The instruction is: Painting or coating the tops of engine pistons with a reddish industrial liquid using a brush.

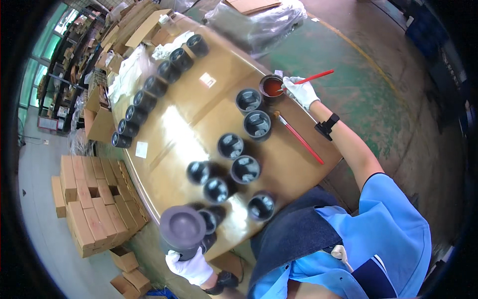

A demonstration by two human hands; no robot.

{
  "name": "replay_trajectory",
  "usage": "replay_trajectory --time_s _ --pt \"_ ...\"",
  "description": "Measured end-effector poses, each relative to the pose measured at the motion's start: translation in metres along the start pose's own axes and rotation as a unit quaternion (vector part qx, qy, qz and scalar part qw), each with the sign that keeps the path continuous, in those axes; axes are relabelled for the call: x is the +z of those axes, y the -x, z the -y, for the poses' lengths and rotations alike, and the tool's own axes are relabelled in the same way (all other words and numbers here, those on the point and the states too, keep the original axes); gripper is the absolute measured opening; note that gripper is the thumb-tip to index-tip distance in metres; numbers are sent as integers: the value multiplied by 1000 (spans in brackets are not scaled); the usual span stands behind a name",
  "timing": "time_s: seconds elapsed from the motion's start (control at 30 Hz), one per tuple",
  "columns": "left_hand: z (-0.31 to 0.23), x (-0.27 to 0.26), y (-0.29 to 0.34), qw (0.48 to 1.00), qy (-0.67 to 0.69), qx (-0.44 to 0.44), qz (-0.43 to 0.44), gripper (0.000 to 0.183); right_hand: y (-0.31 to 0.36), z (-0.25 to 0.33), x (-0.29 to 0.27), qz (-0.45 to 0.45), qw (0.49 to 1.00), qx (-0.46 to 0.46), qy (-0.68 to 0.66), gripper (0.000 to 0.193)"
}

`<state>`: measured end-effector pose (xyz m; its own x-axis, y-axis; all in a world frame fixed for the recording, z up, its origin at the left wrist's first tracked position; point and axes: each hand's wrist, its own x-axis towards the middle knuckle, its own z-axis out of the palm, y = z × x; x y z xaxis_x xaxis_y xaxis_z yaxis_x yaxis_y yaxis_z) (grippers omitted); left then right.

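Observation:
My left hand (191,269), in a white glove, grips a dark grey round cup-shaped part (182,226) over the table's near left corner. My gloved right hand (301,93) is closed round a red-handled brush (318,75). The brush's tip end reaches the rim of a pot (272,87) holding reddish-brown liquid. Beside that pot stand two dark hollow cups (257,125). A second red-handled brush (301,139) lies on the table to their right. Several similar dark cups (245,169) stand spread across the near half of the table, open side up.
A row of dark cylindrical parts (145,101) lines the far left of the brown-covered table (169,164). White cloths (132,74) lie behind them. Stacked cardboard boxes (92,204) stand on the floor at left. Plastic-wrapped goods (256,25) sit beyond the table's far edge.

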<state>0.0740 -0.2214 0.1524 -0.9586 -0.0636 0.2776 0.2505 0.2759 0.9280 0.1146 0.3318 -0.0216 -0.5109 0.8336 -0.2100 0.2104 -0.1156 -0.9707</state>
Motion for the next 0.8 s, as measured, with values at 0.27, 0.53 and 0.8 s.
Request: replay_trajectory --time_s 0.27,0.53,0.8 --pt "37 42 -41 971 -215 65 84 65 18 6 17 47 998 -16 -48 36" --pt "30 112 -67 966 -111 -62 223 71 183 133 128 171 977 -36 -123 44" --pt "31 127 -62 871 296 -357 163 73 209 126 186 220 966 46 -126 33"
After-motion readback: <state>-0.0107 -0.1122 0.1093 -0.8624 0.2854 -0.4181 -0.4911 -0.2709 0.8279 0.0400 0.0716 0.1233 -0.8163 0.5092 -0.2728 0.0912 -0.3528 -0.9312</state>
